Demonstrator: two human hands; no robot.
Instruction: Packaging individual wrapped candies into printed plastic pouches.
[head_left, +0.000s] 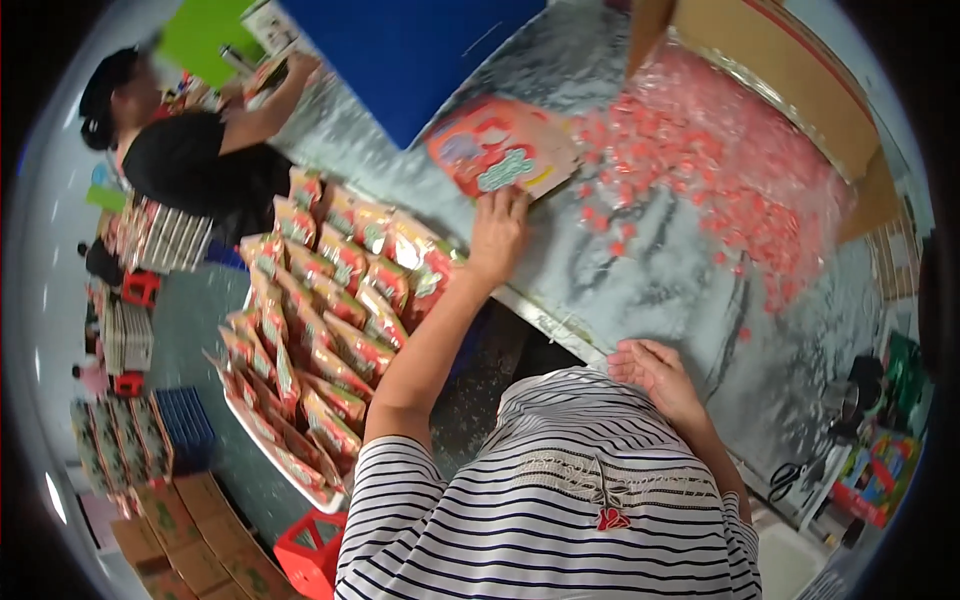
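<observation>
My left hand [500, 232] reaches forward over the table edge, its fingers closed on the near edge of a red and pink printed pouch [503, 150]. The pouch lies on the table, and whether anything is inside it cannot be seen. My right hand [660, 378] rests by the table edge close to my striped shirt, fingers stretched and holding nothing. To the right of the pouch, many small red wrapped pieces [690, 165] lie spread on the table. Beside my left forearm, filled printed pouches [320, 320] stand in rows in a white tray [270, 450].
An open cardboard box [790, 75] with clear plastic lining stands at the far right. A blue panel [410, 50] rises beyond the pouch. Scissors [787, 480] lie at the right. A red stool [310, 555] and stacked cartons [195, 535] are lower left. Another person [190, 150] works at far left.
</observation>
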